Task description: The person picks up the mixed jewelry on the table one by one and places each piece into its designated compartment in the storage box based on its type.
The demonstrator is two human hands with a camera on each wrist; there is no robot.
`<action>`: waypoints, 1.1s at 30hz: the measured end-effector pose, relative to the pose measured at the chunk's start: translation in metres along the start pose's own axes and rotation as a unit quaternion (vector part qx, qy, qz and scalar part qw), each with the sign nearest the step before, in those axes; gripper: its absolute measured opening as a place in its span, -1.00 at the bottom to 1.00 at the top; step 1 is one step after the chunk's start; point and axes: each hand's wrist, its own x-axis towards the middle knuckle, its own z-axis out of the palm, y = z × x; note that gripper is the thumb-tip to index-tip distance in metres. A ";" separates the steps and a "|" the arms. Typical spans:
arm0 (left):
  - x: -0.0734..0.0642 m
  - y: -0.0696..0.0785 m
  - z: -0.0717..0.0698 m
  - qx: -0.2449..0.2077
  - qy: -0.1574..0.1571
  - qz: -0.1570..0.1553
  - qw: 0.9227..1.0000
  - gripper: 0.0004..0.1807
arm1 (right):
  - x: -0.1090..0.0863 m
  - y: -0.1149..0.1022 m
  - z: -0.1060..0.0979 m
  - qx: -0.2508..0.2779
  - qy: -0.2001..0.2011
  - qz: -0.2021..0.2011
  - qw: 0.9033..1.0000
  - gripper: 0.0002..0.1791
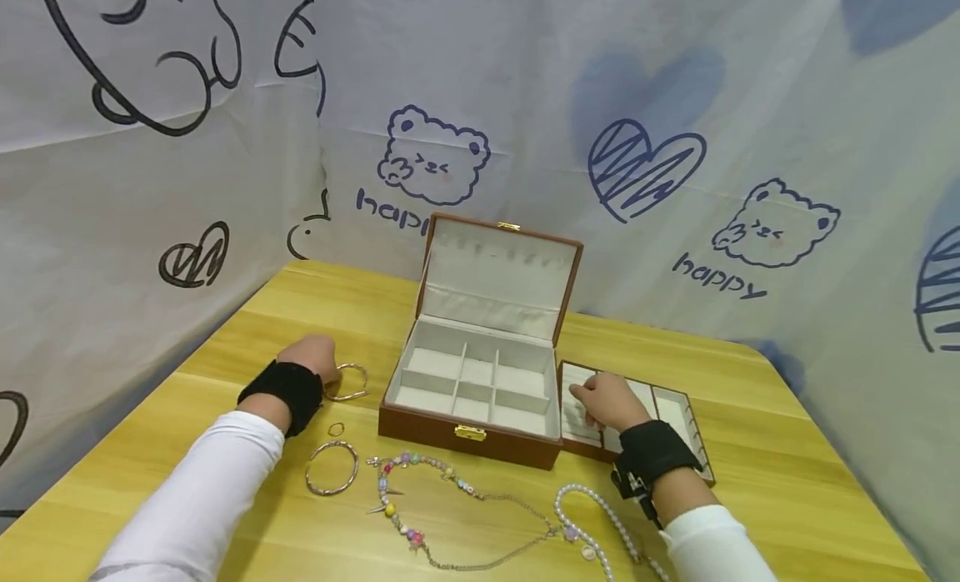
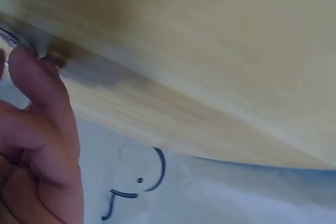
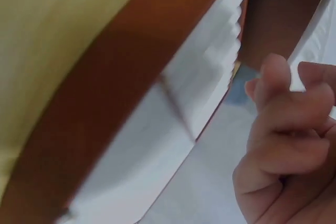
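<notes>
My left hand [image 1: 311, 357] pinches a silver bangle [image 1: 352, 366] at the left of the table. In the left wrist view the curled fingers [image 2: 44, 87] meet a bit of the silvery metal at the frame's edge. Over the brown jewelry tray [image 1: 672, 411] hovers my right hand [image 1: 609, 401], loosely curled, its thumb and forefinger a little apart. Nothing shows between those fingers [image 3: 294, 114] in the right wrist view. The tray has white compartments and ridged ring rolls. Beside it stands the open brown jewelry box [image 1: 480, 439] with several lined compartments.
A second bangle [image 1: 332, 491] and a small ring [image 1: 336, 429] lie near the left forearm. In front of the box lie a colorful beaded necklace [image 1: 391, 509] and a pearl strand [image 1: 592, 490] with pendants. The box's raised lid [image 1: 498, 273] stands before a patterned cloth [image 1: 525, 82].
</notes>
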 end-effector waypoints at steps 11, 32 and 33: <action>-0.009 0.006 0.009 0.051 0.045 -0.003 0.998 -0.93 | 0.022 -0.033 0.009 0.054 -0.065 0.026 0.996 -0.65; -0.006 0.006 -0.044 -0.127 0.073 0.031 0.989 -0.85 | 0.033 -0.052 0.003 -0.090 -0.059 0.011 0.994 -0.64; -0.006 0.011 -0.048 -0.127 0.069 0.037 0.989 -0.84 | 0.033 -0.052 0.004 -0.106 -0.055 0.005 0.993 -0.66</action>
